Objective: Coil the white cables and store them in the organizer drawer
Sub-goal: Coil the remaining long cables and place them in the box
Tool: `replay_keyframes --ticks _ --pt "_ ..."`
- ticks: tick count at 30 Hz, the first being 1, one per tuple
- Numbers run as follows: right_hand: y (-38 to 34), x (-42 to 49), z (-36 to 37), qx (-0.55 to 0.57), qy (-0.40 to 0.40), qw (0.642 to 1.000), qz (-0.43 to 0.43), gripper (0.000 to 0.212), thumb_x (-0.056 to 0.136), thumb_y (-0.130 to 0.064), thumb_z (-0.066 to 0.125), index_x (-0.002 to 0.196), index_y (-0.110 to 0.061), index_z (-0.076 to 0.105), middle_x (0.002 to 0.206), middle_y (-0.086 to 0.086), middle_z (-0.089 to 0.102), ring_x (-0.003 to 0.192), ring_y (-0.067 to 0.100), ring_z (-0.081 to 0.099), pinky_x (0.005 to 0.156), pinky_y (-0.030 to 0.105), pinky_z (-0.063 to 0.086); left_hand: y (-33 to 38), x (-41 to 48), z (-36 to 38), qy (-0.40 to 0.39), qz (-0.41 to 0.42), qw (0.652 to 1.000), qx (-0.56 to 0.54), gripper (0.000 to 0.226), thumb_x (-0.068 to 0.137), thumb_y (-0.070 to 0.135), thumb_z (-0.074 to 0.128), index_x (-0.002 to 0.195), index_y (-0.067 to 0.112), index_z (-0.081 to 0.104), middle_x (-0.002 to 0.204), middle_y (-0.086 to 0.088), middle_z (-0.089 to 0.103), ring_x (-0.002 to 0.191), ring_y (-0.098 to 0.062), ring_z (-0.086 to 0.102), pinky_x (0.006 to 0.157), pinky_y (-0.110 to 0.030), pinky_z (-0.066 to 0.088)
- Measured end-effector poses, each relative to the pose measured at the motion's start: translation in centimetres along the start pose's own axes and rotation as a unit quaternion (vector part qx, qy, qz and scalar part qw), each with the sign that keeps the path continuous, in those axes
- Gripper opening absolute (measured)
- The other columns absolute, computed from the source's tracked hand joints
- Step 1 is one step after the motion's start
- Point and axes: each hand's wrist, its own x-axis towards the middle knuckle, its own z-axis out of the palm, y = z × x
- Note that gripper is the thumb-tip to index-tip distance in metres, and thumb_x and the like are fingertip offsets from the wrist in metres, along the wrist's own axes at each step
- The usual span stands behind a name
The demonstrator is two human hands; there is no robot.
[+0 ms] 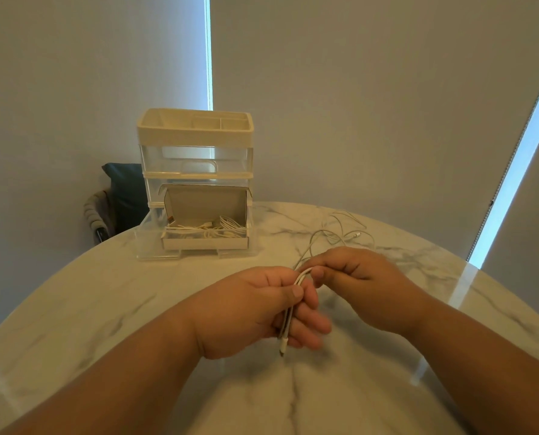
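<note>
Bare forearms reach over glossy round marble table (136,309), grey veins in white. Left hand (261,312) clamped on folded loops of thin white cable (288,321), plug end poking out below fingers. Right hand (356,277) pinches same cable at top bend. Loose remainder trails in soft tangle on table behind right hand. Beyond, cream-and-clear plastic organizer (196,158), bottom drawer (148,243) pulled open, cardboard box (205,243) inside holding coiled white cables (227,226).
</note>
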Motion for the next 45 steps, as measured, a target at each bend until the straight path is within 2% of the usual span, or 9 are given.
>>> replay_keyframes --ticks 3,7,14,18,22,26,28,32,45 --pt "0.1 0.2 0.8 0.011 0.009 0.999 -0.030 0.028 0.101 -0.041 0.043 0.089 -0.051 0.066 0.094 -0.005 0.070 0.096 0.018 0.065 0.090 0.045 0.050 0.5 -0.1 0.0 0.008 0.040 0.999 -0.019 0.026 0.104 0.011 0.036 0.092 0.007 0.059 0.058 -0.003 0.049 0.050 -0.015 0.043 0.060 -0.029 0.046" --pt "0.8 0.3 1.4 -0.002 0.046 0.998 -0.031 0.028 0.097 -0.041 0.039 0.106 -0.046 0.064 0.106 -0.012 0.066 0.109 0.012 0.059 0.096 0.029 0.045 1.2 -0.3 -0.2 -0.015 0.062 0.991 -0.118 0.021 0.094 0.022 0.046 0.086 0.010 0.061 0.056 0.001 0.033 0.049 -0.012 0.031 0.056 -0.027 0.042" --pt "1.4 0.3 0.5 -0.017 0.257 0.966 0.003 0.010 0.097 -0.019 0.058 0.096 -0.024 0.066 0.107 -0.018 0.067 0.108 -0.001 0.059 0.089 0.016 0.045 1.5 -1.2 -0.6 -0.119 0.108 0.963 -0.218 0.022 0.095 0.019 0.050 0.094 0.006 0.068 0.091 -0.017 0.068 0.079 -0.025 0.069 0.079 -0.038 0.058" --pt "1.4 0.5 -0.4 0.199 0.302 0.932 0.031 0.023 0.101 -0.010 0.049 0.083 -0.010 0.062 0.072 -0.006 0.064 0.083 0.022 0.066 0.078 0.032 0.050 2.0 -1.6 -0.9 -0.188 0.154 0.934 -0.263 0.020 0.101 0.015 0.048 0.106 0.001 0.062 0.090 -0.015 0.066 0.083 -0.027 0.067 0.088 -0.042 0.054" --pt "0.1 0.8 -0.6 0.420 0.201 0.875 0.130 0.007 0.089 -0.017 0.047 0.084 -0.017 0.042 0.067 0.001 0.037 0.054 0.017 0.033 0.046 0.030 0.025 2.6 -1.8 -1.3 -0.162 0.206 0.923 -0.283 0.019 0.100 0.017 0.050 0.107 0.006 0.063 0.080 -0.007 0.064 0.073 -0.019 0.063 0.081 -0.037 0.054" --pt "-0.4 0.5 0.7 0.049 0.061 0.988 0.133 0.016 0.101 -0.020 0.047 0.087 -0.027 0.049 0.064 -0.014 0.050 0.056 0.005 0.043 0.053 0.018 0.034 3.2 -1.9 -1.0 0.023 0.230 0.931 -0.282 0.017 0.081 0.025 0.063 0.087 0.017 0.076 0.075 -0.002 0.068 0.071 -0.018 0.069 0.075 -0.035 0.059" --pt "-0.9 0.4 1.3 -0.106 -0.040 0.990 0.088 0.016 0.098 -0.024 0.056 0.086 -0.033 0.058 0.079 -0.019 0.060 0.072 -0.003 0.053 0.065 0.010 0.038 3.3 -1.8 -0.9 0.101 0.219 0.924 -0.297 0.027 0.082 0.024 0.053 0.079 0.016 0.079 0.077 -0.005 0.072 0.077 -0.022 0.073 0.074 -0.036 0.061" --pt "-2.3 0.3 2.1 -0.160 -0.173 0.967 0.100 0.017 0.096 -0.031 0.060 0.106 -0.035 0.073 0.100 -0.023 0.068 0.090 -0.007 0.059 0.080 0.008 0.040 3.0 -1.3 -1.0 0.143 0.188 0.930 -0.281 0.025 0.085 0.013 0.046 0.092 0.007 0.070 0.084 -0.012 0.075 0.085 -0.027 0.074 0.079 -0.038 0.060" --pt "-5.1 -0.5 0.7 -0.082 -0.216 0.971 0.058 0.018 0.093 -0.031 0.066 0.108 -0.034 0.076 0.089 -0.029 0.068 0.087 -0.006 0.063 0.076 0.012 0.048 1.2 0.7 -1.8 0.274 0.136 0.914 -0.266 0.022 0.101 0.007 0.041 0.111 0.005 0.062 0.108 -0.012 0.074 0.102 -0.024 0.071 0.093 -0.037 0.052"
